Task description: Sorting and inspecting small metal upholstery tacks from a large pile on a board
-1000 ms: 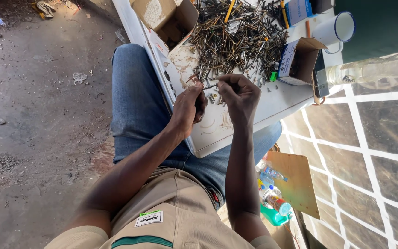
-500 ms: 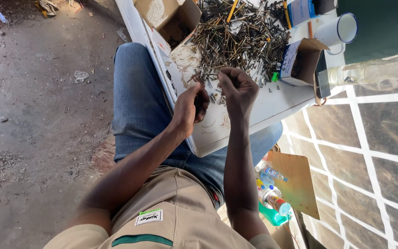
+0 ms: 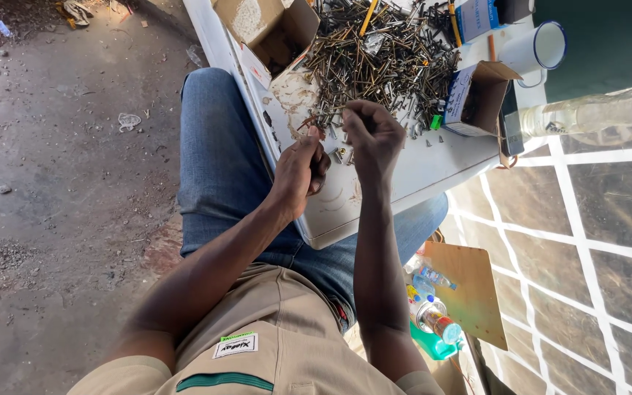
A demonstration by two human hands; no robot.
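Observation:
A white board (image 3: pixel 404 183) rests on my lap, with a big heap of dark screws and nails (image 3: pixel 382 58) at its far end. My left hand (image 3: pixel 300 172) hovers over the board's near part, its fingers pinched on a small brownish screw (image 3: pixel 314 132). My right hand (image 3: pixel 371 136) is just right of it at the heap's near edge, fingers curled shut. Whether it holds a piece I cannot tell. A few loose small screws (image 3: pixel 341 153) lie on the board between the two hands.
An open cardboard box (image 3: pixel 272 33) lies at the heap's left and a smaller open box (image 3: pixel 477 95) at its right. Beyond stand a white mug (image 3: pixel 539 50) and a clear glass bottle (image 3: pixel 594 113). Plastic bottles (image 3: pixel 433 314) sit by my right leg; bare dirt floor at left.
Both hands have shifted slightly toward the heap. The right hand's fingers have closed tighter and the left hand's pinch has lifted a little.

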